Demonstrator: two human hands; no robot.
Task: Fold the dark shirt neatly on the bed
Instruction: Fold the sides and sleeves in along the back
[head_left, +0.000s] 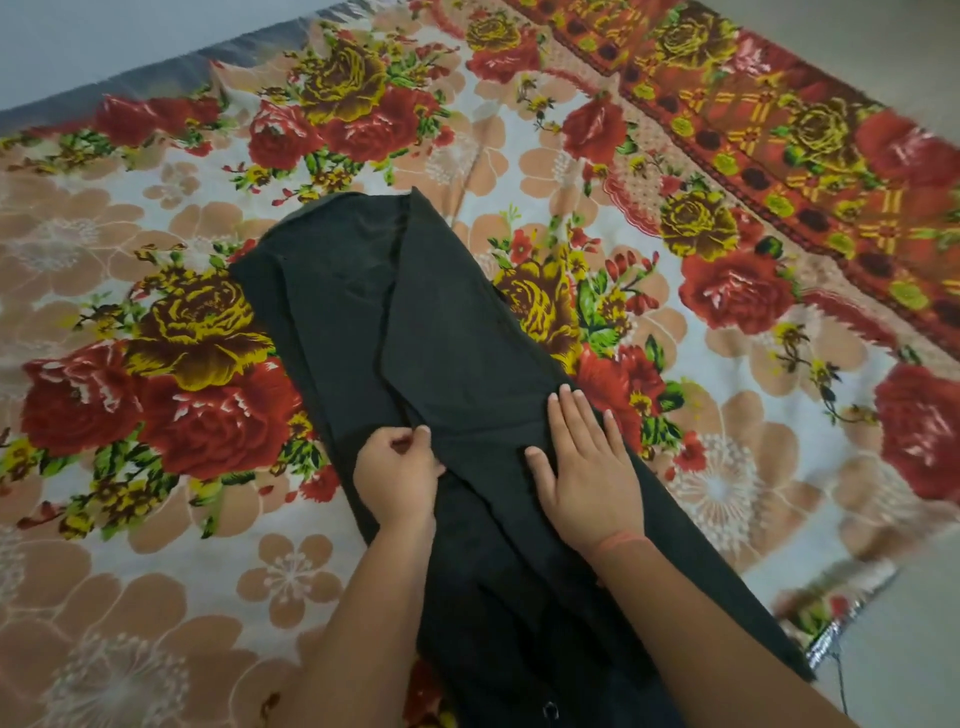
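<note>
The dark shirt (415, 322) lies on the bed as a long narrow strip running from the upper middle down toward me, its sides folded inward so one flap overlaps the other. My left hand (397, 475) pinches a fold of the dark cloth near the strip's left side, fingers curled. My right hand (587, 462) lies flat on the shirt's right half, fingers straight and together, pressing the cloth down. The near end of the shirt is partly hidden under my forearms.
The bed is covered by a floral blanket (182, 364) with red and yellow roses; a red patterned border (779, 156) runs along its right side. The blanket's right edge (831, 639) drops to a pale floor close to the shirt's near end.
</note>
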